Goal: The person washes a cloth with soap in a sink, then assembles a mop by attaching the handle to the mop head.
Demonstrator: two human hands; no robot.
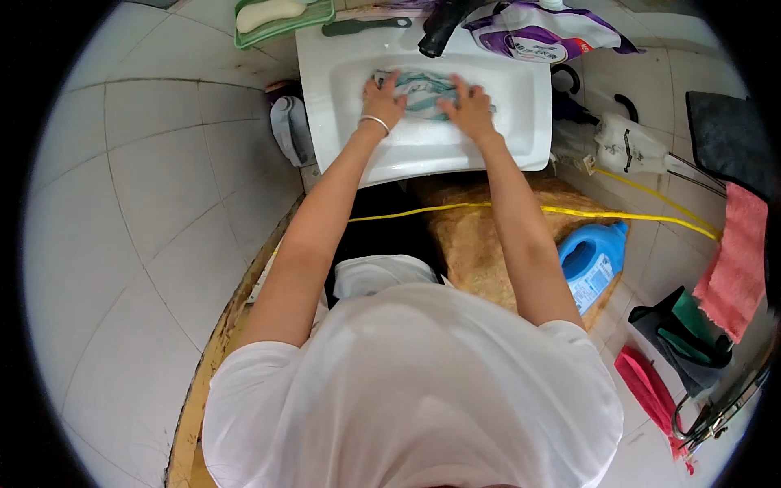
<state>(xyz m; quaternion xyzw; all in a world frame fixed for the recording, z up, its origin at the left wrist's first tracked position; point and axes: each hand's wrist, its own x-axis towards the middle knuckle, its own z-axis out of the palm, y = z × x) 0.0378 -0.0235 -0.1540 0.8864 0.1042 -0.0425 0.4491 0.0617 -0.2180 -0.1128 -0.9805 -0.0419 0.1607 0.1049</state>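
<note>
Left hand [383,104] and right hand [472,110] are pressing teal-white cloth [425,86] in sink [525,122], grips spread wide; looks mid-work, cloth lying bunched, not lifted out.

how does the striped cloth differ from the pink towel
The striped cloth is white and teal, while the pink towel is one plain colour. The striped cloth lies crumpled in the sink under the left hand and right hand; the pink towel appears to hang, untouched. Both are fabric.

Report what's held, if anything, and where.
The left grip and right grip touch opposite ends of the white-and-teal striped cloth; whether either holds it cannot be told.
</note>
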